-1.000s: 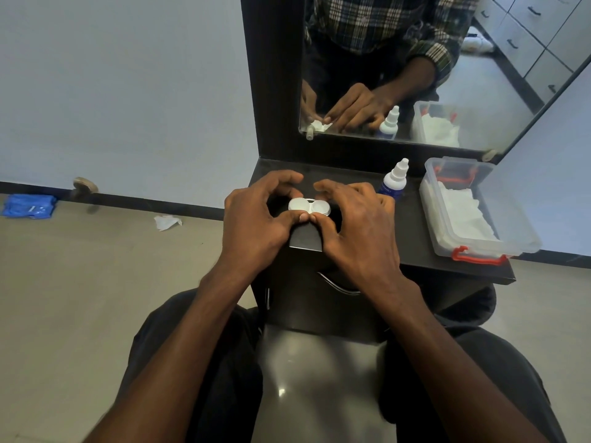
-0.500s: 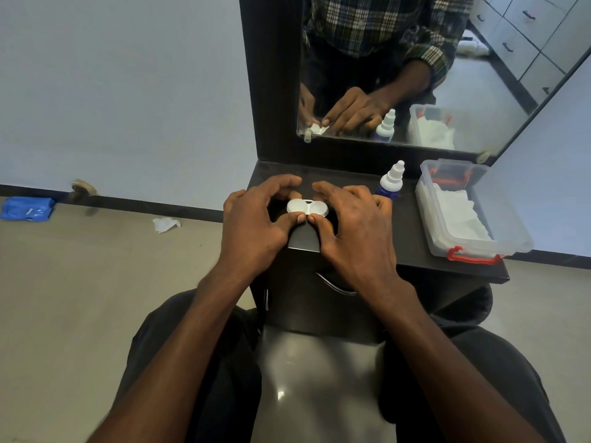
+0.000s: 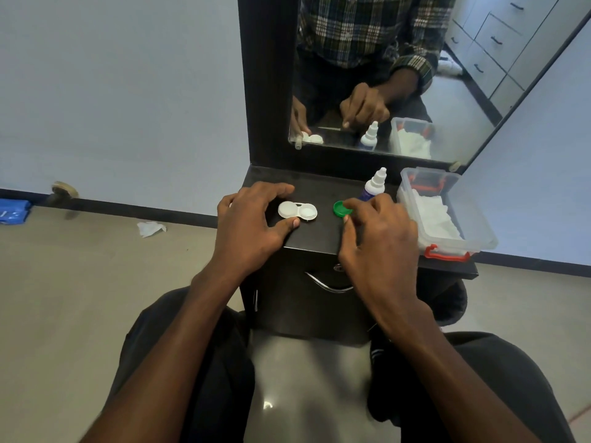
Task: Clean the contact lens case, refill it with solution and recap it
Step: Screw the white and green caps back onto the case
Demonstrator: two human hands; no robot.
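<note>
Now our hands have parted: half a second ago both were bunched over the contact lens case, and one green cap has since come off, so opening is underway and cleaning can follow. Our right hand pinches that cap between thumb and fingertips, just above the dark table. Our left hand is spread loosely, thumb steadying the case on the table. We judge the solution bottle untouched.
</note>
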